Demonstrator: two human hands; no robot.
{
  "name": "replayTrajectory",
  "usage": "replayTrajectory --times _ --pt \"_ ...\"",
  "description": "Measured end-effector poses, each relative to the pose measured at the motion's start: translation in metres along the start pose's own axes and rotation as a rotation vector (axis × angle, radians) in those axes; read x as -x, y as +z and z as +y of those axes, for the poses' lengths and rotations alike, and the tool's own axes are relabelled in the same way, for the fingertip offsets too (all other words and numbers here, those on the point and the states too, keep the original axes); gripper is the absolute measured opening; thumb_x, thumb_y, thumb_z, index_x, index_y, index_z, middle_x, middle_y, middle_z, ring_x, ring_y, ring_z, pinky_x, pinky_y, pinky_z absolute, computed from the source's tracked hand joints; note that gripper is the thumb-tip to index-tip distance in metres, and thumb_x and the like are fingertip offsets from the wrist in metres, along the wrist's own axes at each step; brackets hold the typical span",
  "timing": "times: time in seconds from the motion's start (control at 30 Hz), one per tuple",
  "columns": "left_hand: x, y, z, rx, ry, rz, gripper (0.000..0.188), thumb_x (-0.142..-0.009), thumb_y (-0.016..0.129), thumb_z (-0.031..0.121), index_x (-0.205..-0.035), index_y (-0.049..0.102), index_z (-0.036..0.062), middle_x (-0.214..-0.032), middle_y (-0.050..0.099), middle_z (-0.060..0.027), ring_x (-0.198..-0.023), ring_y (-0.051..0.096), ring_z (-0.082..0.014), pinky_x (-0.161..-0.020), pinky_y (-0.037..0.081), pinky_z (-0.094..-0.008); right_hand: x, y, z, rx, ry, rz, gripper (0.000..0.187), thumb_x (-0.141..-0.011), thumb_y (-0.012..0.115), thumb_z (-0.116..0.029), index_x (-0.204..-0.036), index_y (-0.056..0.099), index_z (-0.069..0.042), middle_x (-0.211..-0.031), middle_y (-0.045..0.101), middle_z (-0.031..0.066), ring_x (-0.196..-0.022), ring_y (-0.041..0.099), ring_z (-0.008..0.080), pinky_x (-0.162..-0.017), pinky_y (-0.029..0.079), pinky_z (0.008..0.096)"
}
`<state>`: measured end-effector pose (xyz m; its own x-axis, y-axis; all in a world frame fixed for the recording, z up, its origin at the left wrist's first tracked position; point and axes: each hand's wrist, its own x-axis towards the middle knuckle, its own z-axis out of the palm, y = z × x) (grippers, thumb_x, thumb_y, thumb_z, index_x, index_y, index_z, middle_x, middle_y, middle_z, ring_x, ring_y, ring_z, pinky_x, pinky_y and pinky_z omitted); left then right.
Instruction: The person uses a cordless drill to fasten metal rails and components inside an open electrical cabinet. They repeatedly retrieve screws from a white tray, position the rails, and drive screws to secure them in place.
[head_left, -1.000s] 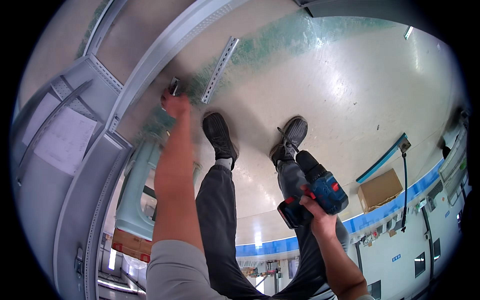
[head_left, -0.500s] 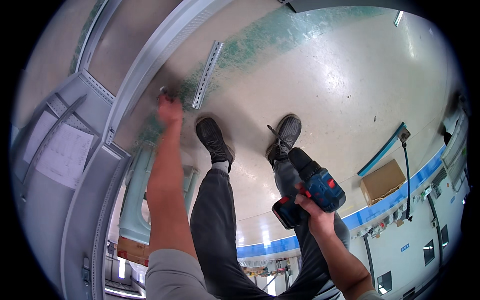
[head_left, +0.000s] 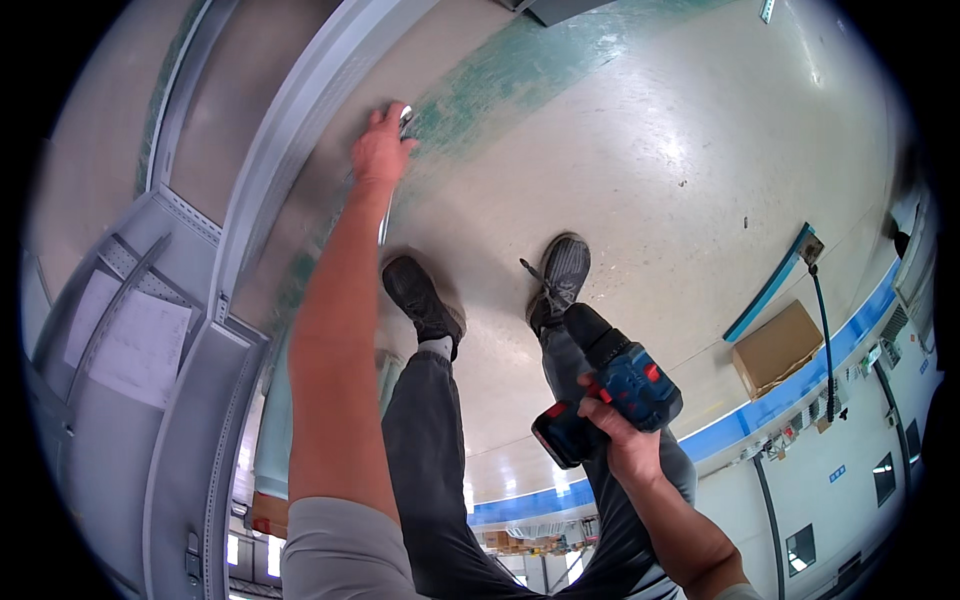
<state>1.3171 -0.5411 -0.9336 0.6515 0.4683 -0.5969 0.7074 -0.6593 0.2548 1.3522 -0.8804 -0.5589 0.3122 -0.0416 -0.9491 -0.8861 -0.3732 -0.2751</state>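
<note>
Right hand (head_left: pixel 628 445): fingers wrapped firmly round the grip of a blue-and-black drill (head_left: pixel 632 385), chuck up-left. Farther, left hand (head_left: pixel 383 158) at floor (head_left: pixel 650 210), fingers part-curled; wrist masks much of a metal strip (head_left: pixel 384 226), bright metal also at fingertips; can't tell if gripped. Grey frame beam (head_left: pixel 258 165) left; cardboard box (head_left: pixel 778 350) well right.

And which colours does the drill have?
The drill is blue and black with red accents (head view).
</note>
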Motion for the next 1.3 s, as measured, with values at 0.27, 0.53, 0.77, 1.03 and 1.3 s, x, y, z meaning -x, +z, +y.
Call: replayTrajectory --times 0.27,0.53,0.77,1.03,1.3 --pt "0.011 0.024 -0.023 -0.076 0.009 0.047 0.057 -0.08 0.081 0.024 -0.129 0.052 0.0189 -0.125 0.06 -0.0136 -0.102 0.068 -0.0371 -0.083 0.056 -0.0488 0.004 0.002 -0.001 -0.068 0.001 0.002 0.034 -0.08 0.074 0.0 -0.114 0.067 -0.003 -0.107 0.071 0.0078 -0.089 0.067 0.0163 -0.088 0.052 0.0334" --pt "0.029 0.036 -0.035 -0.099 0.041 -0.01 0.046 -0.081 0.078 0.017 -0.122 0.057 0.0146 -0.121 0.06 -0.0153 -0.099 0.068 -0.0385 -0.083 0.057 -0.0475 0.01 -0.003 0.002 -0.127 0.012 -0.006 0.033 -0.081 0.073 0.001 -0.114 0.067 -0.004 -0.108 0.071 0.0077 -0.088 0.067 0.0159 -0.086 0.053 0.0335" --pt "0.047 0.023 -0.028 -0.07 0.03 -0.039 0.035 -0.083 0.076 0.016 -0.115 0.063 0.0084 -0.12 0.059 -0.0186 -0.104 0.066 -0.0397 -0.089 0.055 -0.0496 0.008 -0.004 0.012 -0.125 -0.012 0.01 0.031 -0.081 0.073 -0.003 -0.112 0.068 -0.002 -0.102 0.071 0.0067 -0.087 0.066 0.016 -0.085 0.053 0.0328" --pt "0.133 -0.092 -0.018 -0.223 0.079 -0.133 0.024 -0.089 0.069 0.02 -0.108 0.063 0.0068 -0.111 0.064 -0.0171 -0.101 0.067 -0.0384 -0.086 0.054 -0.0515 0.004 -0.018 0.039 -0.087 -0.205 -0.048 0.025 -0.081 0.073 -0.002 -0.105 0.068 -0.003 -0.098 0.071 0.0052 -0.09 0.067 0.014 -0.081 0.053 0.0304" --pt "0.331 -0.287 0.05 0.122 0.158 0.144 0.027 -0.097 0.062 0.029 -0.109 0.055 0.0054 -0.092 0.066 -0.0236 -0.083 0.066 -0.0458 -0.069 0.052 -0.0549 0.109 -0.066 0.019 -0.301 -0.326 0.073 0.011 -0.079 0.071 -0.004 -0.089 0.065 -0.006 -0.076 0.061 0.0006 -0.066 0.06 0.013 -0.065 0.049 0.0293"
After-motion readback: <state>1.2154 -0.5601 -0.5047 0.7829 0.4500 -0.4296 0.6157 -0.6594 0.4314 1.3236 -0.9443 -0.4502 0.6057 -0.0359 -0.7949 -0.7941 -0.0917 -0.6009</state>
